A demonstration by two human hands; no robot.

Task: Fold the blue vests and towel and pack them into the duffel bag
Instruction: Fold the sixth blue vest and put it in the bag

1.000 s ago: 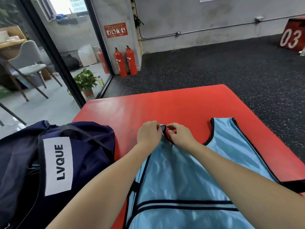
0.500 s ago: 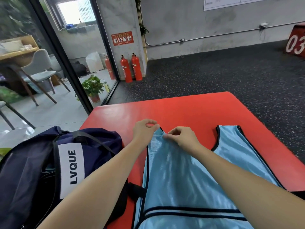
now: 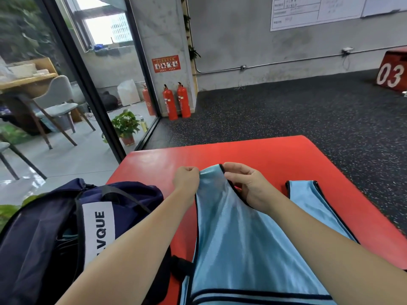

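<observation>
**Left strap of the vest lifted between two hands**

Since the earlier frame the vest's left shoulder strap has risen off the red table (image 3: 275,155), pulled up into a peak. One blue vest (image 3: 242,243) shows, one navy duffel bag (image 3: 44,234) beside it on the left, and two hands. The left hand (image 3: 186,180) pinches the strap's top from the left; the right hand (image 3: 248,183) curls its fingers round the black-trimmed neckline edge. The vest's hem is cut off below, both forearms cover parts of it, and no towel can be made out. The other strap lies flat, right of the right hand.
</observation>
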